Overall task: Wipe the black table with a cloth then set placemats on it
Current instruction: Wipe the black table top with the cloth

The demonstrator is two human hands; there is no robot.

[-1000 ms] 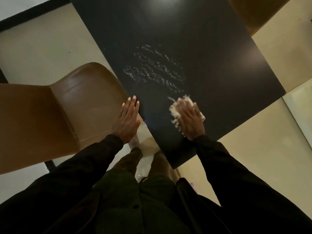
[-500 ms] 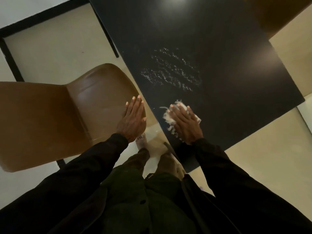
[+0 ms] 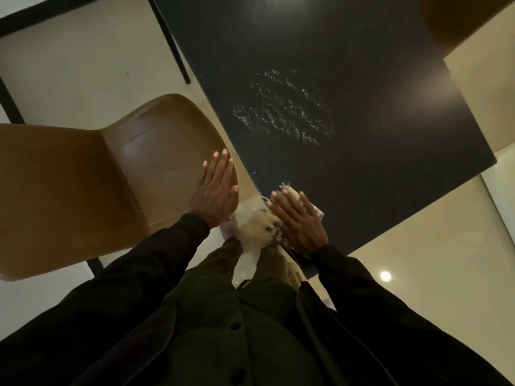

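**Right hand flat on the cloth at the near corner of the black surface**

The black surface (image 3: pixel 362 65) sits cornerwise to the person, with one corner pointing back toward their body. Its left edge runs away up and to the left, past a thin black leg (image 3: pixel 172 45).

The cloth (image 3: pixel 289 191) is white and frayed. It lies on that left edge, just short of the near corner, and the right hand (image 3: pixel 299 221) covers most of it. Only fringes show: a tuft past the fingertips, a strip by the little-finger side, and ragged bits at the edge below the palm. From these, its long axis seems to follow the hand, pointing up and slightly left, but too much is covered to be sure.

The right fingers (image 3: pixel 287 203) are straight and slightly spread, pressing flat on the cloth rather than gripping it.

The left hand (image 3: pixel 216 196) is off the surface, over the front rim of a brown chair (image 3: pixel 83 176) standing just beside the left edge. Its fingers (image 3: pixel 220 168) are straight and close together, pointing up the frame, with the thumb out to the right. Whether the palm touches the seat cannot be told.

Farther in, well apart from the cloth, a patch of glistening streaks (image 3: pixel 284 112) lies in bands slanting down to the right. A second brown chair (image 3: pixel 459 20) shows at the far right corner. The floor (image 3: pixel 69 79) is pale.
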